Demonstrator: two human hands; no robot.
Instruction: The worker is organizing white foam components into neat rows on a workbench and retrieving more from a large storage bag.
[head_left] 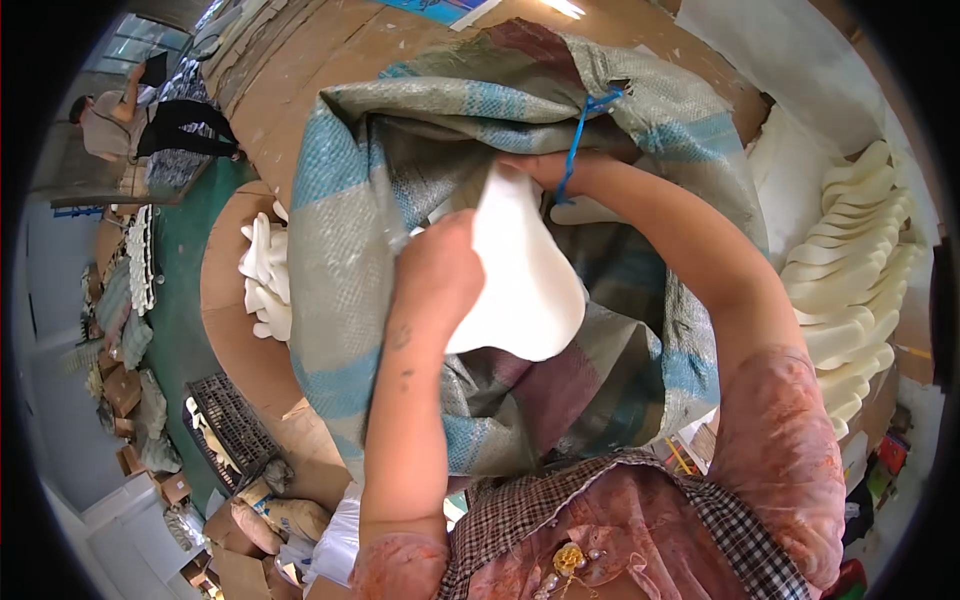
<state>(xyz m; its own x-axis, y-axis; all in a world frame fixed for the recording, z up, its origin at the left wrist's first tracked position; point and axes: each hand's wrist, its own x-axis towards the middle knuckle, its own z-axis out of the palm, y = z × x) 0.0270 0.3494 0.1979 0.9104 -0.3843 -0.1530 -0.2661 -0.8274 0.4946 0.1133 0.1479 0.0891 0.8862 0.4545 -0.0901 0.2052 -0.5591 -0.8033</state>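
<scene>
A large woven sack (pixel 335 250), grey with teal and maroon stripes, gapes in front of me. At its mouth are white, smooth insole-shaped pieces; the front white insole (pixel 525 290) has its broad rounded end toward me. My left hand (pixel 440 270) is closed round the insole's left edge, knuckles up. Deeper in the sack, my right hand (pixel 550 170) is at the insole's narrow far end, its fingertips partly hidden behind it. More white insole (pixel 585 210) shows under my right wrist. A blue cord (pixel 575 140) tied to the sack's rim hangs across that wrist.
At the right stands a long overlapping row of white insoles (pixel 850 290). Loose white pieces (pixel 265 270) lie on a brown board (pixel 225 260) to the left. Beyond are a black crate (pixel 225 430), cartons (pixel 120 390) and a green floor (pixel 190 330). A person (pixel 150 125) is at the far left.
</scene>
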